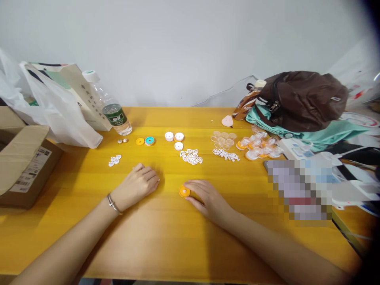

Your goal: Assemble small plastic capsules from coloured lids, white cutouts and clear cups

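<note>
As right hand (210,200) pinches one disc (184,191), three caps (169,137)

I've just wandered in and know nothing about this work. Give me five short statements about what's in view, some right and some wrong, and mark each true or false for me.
1. The right hand holds a round orange piece. True.
2. The bracelet is worn on the right wrist. False: the bracelet is on the left wrist.
3. A cluster of white openwork pieces lies farther from the person than the right hand. True.
4. The cardboard box is at the right edge of the picture. False: the cardboard box is at the left edge.
5. A teal cloth shows beneath the brown bag. True.
</note>
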Demonstrator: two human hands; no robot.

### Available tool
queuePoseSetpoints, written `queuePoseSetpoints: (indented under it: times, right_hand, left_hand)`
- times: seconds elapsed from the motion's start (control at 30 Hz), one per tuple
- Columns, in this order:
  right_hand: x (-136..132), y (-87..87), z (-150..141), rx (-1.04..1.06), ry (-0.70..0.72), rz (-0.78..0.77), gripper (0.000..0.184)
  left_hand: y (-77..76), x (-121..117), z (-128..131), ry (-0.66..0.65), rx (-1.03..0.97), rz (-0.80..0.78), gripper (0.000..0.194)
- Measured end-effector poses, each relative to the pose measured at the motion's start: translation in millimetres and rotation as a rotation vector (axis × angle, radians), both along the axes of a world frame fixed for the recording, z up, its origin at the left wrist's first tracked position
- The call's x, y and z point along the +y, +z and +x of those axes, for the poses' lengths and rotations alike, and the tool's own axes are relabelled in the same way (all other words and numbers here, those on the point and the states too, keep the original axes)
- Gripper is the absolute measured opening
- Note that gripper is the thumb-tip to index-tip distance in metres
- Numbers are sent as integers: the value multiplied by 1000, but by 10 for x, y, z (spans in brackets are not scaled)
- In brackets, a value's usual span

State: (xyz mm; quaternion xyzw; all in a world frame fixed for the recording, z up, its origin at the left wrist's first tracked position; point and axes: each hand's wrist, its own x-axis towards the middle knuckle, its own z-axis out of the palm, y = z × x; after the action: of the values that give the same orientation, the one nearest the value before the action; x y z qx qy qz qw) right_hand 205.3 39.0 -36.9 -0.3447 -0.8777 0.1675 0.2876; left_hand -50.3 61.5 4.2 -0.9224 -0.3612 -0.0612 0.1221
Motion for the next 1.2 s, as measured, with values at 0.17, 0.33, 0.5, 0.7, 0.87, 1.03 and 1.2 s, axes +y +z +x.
queuePoseSetpoints:
  times: [0.17, 0.33, 0.5, 0.7, 0.87, 1.03, 1.2]
  right_hand:
    - [-1, 9, -7, 9, -3, -1, 24]
    - [7, -5, -15, 3, 17, 4, 22]
    - [17, -21, -29, -8, 37, -13, 23]
    - [8, -18, -35, -12, 13, -11, 23]
    - [8, -9, -43, -3, 4, -7, 22]
    - [22, 5, -56, 19, 8, -5, 21]
    - [47, -34, -47, 17, -6, -5, 21]
  left_hand:
    - [-46, -54, 124, -79, -45, 82, 17]
    - [-110, -209, 314, -299, -106, 80, 13]
    - [-174, -234, 388, -326, -98, 63, 12]
    - [-195, -211, 381, -308, -80, 48, 15]
    - [-179, -220, 395, -296, -80, 32, 17]
    - [-171, -206, 390, -274, -101, 38, 19]
    - [-197, -196, 380, -234, -80, 7, 21]
